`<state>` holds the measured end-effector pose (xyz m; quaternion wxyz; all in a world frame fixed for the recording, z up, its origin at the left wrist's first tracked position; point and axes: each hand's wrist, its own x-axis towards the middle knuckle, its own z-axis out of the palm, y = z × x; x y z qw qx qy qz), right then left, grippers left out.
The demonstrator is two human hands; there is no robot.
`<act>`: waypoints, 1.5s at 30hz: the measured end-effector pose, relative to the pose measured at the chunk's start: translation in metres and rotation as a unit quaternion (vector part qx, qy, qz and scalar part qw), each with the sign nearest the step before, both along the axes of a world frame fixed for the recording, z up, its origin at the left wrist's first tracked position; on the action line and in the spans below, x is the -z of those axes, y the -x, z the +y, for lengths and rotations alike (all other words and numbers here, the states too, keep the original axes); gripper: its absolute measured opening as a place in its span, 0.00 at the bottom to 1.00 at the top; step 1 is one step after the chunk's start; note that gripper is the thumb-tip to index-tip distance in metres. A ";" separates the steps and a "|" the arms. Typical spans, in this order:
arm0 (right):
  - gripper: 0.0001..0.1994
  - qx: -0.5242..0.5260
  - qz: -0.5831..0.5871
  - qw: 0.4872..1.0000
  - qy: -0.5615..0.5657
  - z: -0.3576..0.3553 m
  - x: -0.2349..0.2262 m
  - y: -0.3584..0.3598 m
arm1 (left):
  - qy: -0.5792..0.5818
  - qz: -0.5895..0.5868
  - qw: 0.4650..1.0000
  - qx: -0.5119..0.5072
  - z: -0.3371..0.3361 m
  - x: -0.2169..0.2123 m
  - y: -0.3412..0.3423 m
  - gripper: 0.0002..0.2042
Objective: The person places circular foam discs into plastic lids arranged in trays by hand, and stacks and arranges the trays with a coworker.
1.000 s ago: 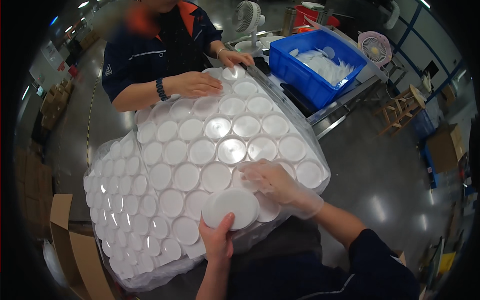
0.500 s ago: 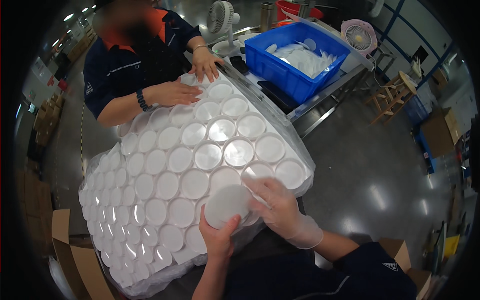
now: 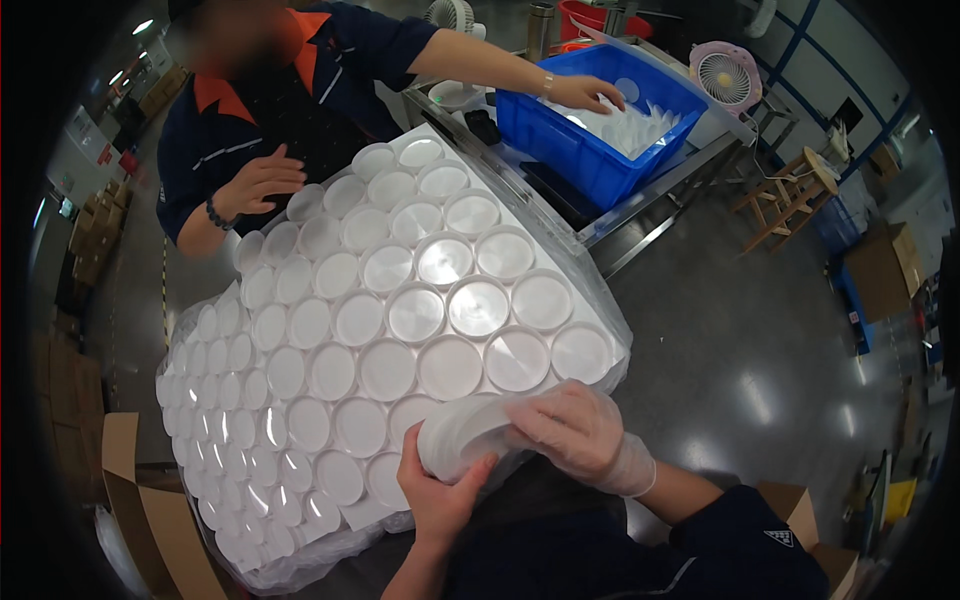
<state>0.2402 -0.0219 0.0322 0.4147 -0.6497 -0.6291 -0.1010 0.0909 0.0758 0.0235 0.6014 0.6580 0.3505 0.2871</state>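
Note:
A stack of thin, translucent white round discs (image 3: pixel 452 440) is held low over the near edge of the lid-covered surface. Bare, my left hand (image 3: pixel 440 497) grips the stack, its thumb across the near face. My right hand (image 3: pixel 578 432) wears a clear plastic glove. Its fingers close on the right edge of the discs, which bend and fan between the two hands. Beneath and beyond them, shallow round white lids (image 3: pixel 388 370) lie in close rows on a white sheet. The discs hide a few of the nearest lids.
Across the lids stands a co-worker (image 3: pixel 290 95), one hand reaching into a blue bin (image 3: pixel 560 150) of translucent discs. The bin rests on a metal table with a pink fan (image 3: pixel 726 78) behind. A wooden stool (image 3: pixel 790 200) is at right, an open cardboard box (image 3: pixel 160 520) at near left.
My right hand has come onto the discs' edge, and the stack now bends. The co-worker's hands have left the far lids; one has moved right into the blue bin.

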 end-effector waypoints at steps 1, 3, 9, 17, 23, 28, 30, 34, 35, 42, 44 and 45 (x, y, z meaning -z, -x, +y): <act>0.20 0.000 0.000 1.000 0.001 0.000 0.000 0.002 | -0.055 0.017 0.998 -0.016 -0.002 -0.004 -0.001 0.26; 0.22 0.032 0.103 0.994 -0.032 0.000 -0.004 0.011 | -0.124 0.023 0.991 -0.040 -0.007 -0.009 0.001 0.27; 0.23 0.081 0.271 0.959 -0.019 -0.012 -0.022 0.041 | -0.286 -0.019 0.957 -0.052 -0.014 -0.001 0.013 0.29; 0.23 0.109 0.278 0.954 -0.033 -0.018 -0.024 0.055 | -0.359 -0.106 0.927 -0.028 -0.017 0.001 0.014 0.28; 0.22 0.090 0.300 0.948 -0.066 -0.019 -0.025 0.056 | -0.325 -0.163 0.930 -0.056 -0.024 0.009 0.016 0.32; 0.18 0.065 0.289 0.951 -0.086 -0.020 -0.023 0.056 | -0.327 -0.142 0.933 -0.057 -0.026 0.006 0.018 0.30; 0.18 0.055 0.292 0.951 -0.087 -0.020 -0.023 0.055 | -0.332 -0.119 0.934 -0.049 -0.027 0.005 0.018 0.29; 0.18 0.055 0.316 0.943 -0.085 -0.019 -0.026 0.056 | -0.321 -0.117 0.937 -0.068 -0.024 0.011 0.026 0.30; 0.18 0.055 0.317 0.943 -0.087 -0.019 -0.026 0.056 | -0.321 -0.083 0.941 -0.068 -0.023 0.012 0.029 0.31; 0.19 0.065 0.316 0.942 -0.088 -0.018 -0.027 0.056 | -0.291 -0.111 0.948 -0.064 -0.022 0.015 0.029 0.30; 0.19 0.067 0.313 0.944 -0.084 -0.018 -0.029 0.056 | -0.287 -0.126 0.948 -0.057 -0.021 0.015 0.030 0.30; 0.18 0.068 0.312 0.944 -0.079 -0.019 -0.030 0.055 | -0.288 -0.126 0.947 -0.056 -0.022 0.016 0.031 0.30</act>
